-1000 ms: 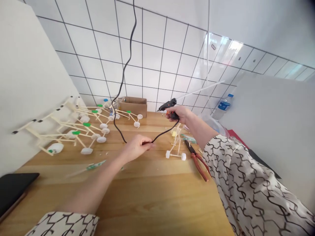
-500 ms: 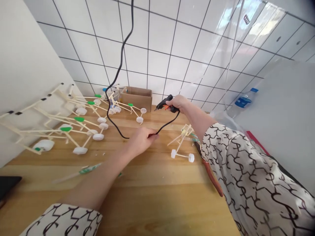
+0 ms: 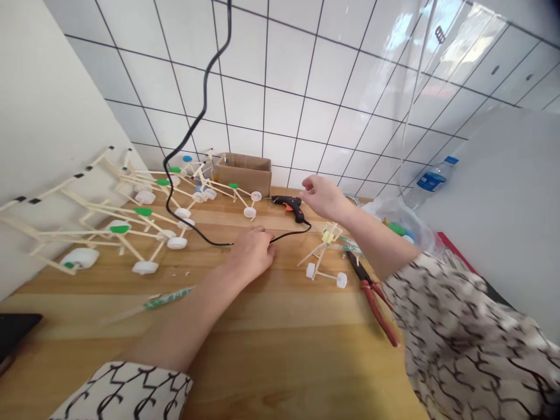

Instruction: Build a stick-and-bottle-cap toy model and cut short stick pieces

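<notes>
The glue gun lies on its side on the wooden table, far and centre, nozzle pointing left, near a white wheel. The right hand is just beside it on the right, apart from it, fingers loosely curled and empty. The left hand is over the black cord, nearer in; whether its fingers grasp the cord or merely rest on it cannot be told. The cord loops left and upward, crossing in front of the stick frames at left. The cardboard box stands far, behind the glue gun and to its left. A small wheeled frame sits between the forearms; red-handled pliers lie right of it, partly beside the right sleeve. The bottle stands far right.
</notes>
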A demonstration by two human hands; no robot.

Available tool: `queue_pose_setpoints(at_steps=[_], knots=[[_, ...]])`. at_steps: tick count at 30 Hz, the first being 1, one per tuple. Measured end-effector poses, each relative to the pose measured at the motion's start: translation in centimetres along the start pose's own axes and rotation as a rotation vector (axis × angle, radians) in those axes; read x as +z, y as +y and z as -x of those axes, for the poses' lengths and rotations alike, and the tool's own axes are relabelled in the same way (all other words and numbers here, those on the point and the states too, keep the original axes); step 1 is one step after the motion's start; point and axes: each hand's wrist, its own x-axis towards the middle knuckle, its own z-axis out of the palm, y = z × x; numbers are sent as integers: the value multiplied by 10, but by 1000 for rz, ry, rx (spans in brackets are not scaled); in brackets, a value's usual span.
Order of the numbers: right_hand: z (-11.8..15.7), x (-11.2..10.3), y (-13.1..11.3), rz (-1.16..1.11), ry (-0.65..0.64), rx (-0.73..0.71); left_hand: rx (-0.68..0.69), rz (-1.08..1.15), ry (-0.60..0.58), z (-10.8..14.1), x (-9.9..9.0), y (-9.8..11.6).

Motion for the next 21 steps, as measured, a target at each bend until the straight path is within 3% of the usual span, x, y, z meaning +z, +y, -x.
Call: queue_pose_setpoints(at_steps=[3, 5, 8, 14, 21], knots=[[70, -12, -6, 253, 54, -219, 82, 170, 155, 4, -3, 15], [111, -17, 4, 384, 46, -308, 86, 365, 72, 4, -2, 25], [148, -23, 34, 557, 36, -274, 89, 400, -54, -1, 4, 35], [161, -29, 89, 679, 43, -127, 193, 222, -105, -12, 18, 35], [154, -20, 97, 758, -71, -21, 229, 249, -129, -16, 24, 35]])
